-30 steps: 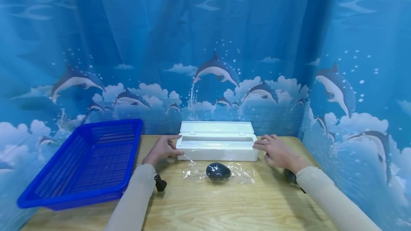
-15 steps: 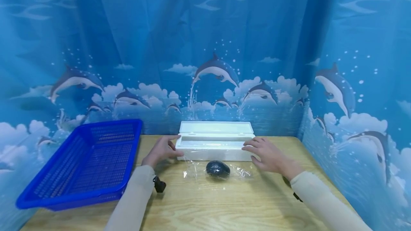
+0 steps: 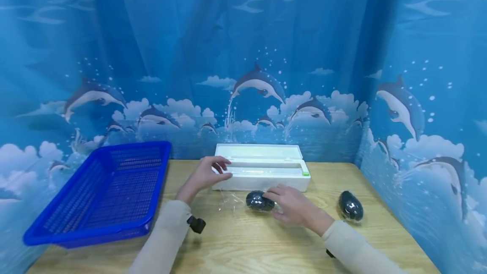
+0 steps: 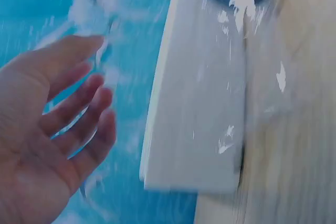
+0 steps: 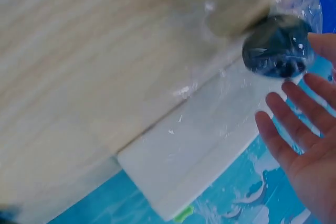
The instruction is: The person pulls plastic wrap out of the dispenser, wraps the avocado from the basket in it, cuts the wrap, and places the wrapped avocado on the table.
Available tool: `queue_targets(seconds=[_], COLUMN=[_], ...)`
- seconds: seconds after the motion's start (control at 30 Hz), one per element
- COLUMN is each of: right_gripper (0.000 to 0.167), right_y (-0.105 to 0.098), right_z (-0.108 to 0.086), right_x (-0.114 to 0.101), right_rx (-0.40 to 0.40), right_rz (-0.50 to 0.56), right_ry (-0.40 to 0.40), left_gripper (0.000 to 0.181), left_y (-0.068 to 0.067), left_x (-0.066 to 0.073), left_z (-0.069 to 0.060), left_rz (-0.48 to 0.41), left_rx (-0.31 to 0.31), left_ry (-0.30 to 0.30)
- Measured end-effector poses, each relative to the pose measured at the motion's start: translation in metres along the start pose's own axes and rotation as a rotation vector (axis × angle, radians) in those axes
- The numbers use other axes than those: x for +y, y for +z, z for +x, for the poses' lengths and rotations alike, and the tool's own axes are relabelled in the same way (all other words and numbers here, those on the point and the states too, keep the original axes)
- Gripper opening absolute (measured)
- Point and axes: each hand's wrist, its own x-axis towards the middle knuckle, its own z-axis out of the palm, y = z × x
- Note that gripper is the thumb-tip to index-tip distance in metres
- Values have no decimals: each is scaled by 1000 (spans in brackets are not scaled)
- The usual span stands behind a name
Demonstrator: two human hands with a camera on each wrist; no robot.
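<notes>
A dark, glossy egg-shaped thing (image 3: 255,201) lies on clear plastic film (image 3: 230,201) on the table. My right hand (image 3: 292,206) is at its right side; in the right wrist view the thumb touches the dark thing (image 5: 274,48), while the other fingers are spread and apart from it. Behind it stands a long white box (image 3: 262,183), lid up, with a green piece (image 3: 305,173) at its right end; it looks like a cling film dispenser. My left hand (image 3: 203,175) hovers by the box's left end, fingers loosely bent around nothing.
A second dark egg-shaped thing (image 3: 351,206), wrapped in clear film, lies at the right of the wooden table (image 3: 243,248). On the left stands a blue plastic basket (image 3: 95,234). A dolphin-print curtain (image 3: 243,54) hangs behind the table and along its right side.
My right hand has left the box's right end and come forward and left to the dark thing. My left hand has let go of the box's left end and risen slightly.
</notes>
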Motion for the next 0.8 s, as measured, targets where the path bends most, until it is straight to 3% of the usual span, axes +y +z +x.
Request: queue_targets(seconds=[0.07, 0.13, 0.27, 0.4, 0.53, 0.67, 0.8], right_gripper=[55, 58, 58, 58, 53, 50, 57], right_y=[3, 6, 12, 17, 18, 18, 19], right_z=[1, 2, 4, 5, 7, 9, 8], right_x=[-4, -6, -7, -8, -10, -13, -16], right_rx=[-16, -26, -10, 39, 47, 19, 26], right_rz=[-1, 1, 16, 23, 59, 140, 176], right_ry=[36, 67, 89, 81, 97, 143, 169], left_gripper=[36, 34, 41, 51, 56, 57, 57], left_y=[10, 22, 46, 66, 80, 88, 92], left_x=[11, 20, 31, 36, 36, 37, 37], left_z=[-2, -5, -10, -15, -19, -22, -24], left_rz=[-2, 23, 120, 239, 325, 380, 419], left_rx=[-105, -195, -281, -273, -209, -157, -147], left_ry=[58, 79, 71, 94, 136, 146, 151])
